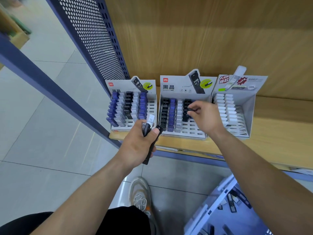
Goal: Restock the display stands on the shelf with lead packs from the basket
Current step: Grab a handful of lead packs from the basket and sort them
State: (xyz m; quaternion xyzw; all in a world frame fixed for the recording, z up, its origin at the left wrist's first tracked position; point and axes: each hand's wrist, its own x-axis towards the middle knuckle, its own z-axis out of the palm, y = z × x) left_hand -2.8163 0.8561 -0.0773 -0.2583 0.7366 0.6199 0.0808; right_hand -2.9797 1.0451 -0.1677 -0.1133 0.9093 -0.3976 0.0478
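While packs [171, 114] line the stands [176, 89], the basket [226, 184] holds more.

The left display stand [122, 85] carries a red "deli" logo on its header card. Below the logo is the upper part of the characters "黑晶", and beside it a pictured lead tube marked "HB 0.7". The middle display stand [177, 80] shows a red "deli" logo, "黑晶" in large black print and a pictured tube reading "HB 0.7". Black lead packs [165, 106] in its slots bear "HB". The right display stand [259, 82] has red characters "热销爆款" and a round badge with "100"; its starburst text is blurred.
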